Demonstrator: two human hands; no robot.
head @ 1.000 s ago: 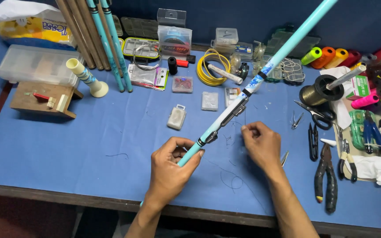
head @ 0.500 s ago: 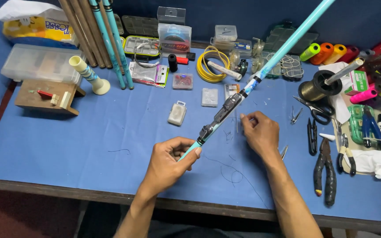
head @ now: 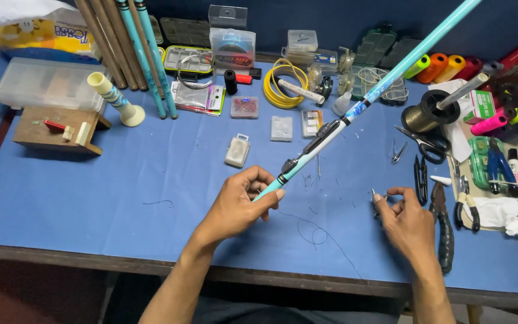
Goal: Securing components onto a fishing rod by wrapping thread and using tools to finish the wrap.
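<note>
The left hand (head: pixel 238 204) grips the butt end of a light-blue fishing rod (head: pixel 355 111), its fingers (head: pixel 269 200) closed around the shaft just below the dark reel seat (head: pixel 313 147). The rod runs diagonally from the centre of the frame to the upper right corner, raised clear of the worktop (head: pixel 121 186) along its whole visible length.

The right hand (head: pixel 406 219) is at the lower right of centre, apart from the rod. Its thumb and forefinger are pinched narrowly on a small thin metal piece (head: pixel 373 196); what the piece is cannot be told. A thin dark thread (head: pixel 319 231) lies in loops on the blue worktop between the two hands.

Just to the right of the right hand lie black pliers (head: pixel 445 234); small black snips (head: pixel 419 174) and scissors (head: pixel 421 144) are above them. A spool of olive line (head: pixel 424 111) stands at the upper right, with coloured thread cones (head: pixel 442 65) behind it. A yellow coil (head: pixel 283 84) lies at upper centre, among clear plastic boxes (head: pixel 232 42). A small white box (head: pixel 237 150) lies left of the reel seat. A bundle of rods (head: pixel 133 48) leans at the upper left, next to a cream-coloured handle piece (head: pixel 115 99) and a wooden block (head: pixel 58 129).
</note>
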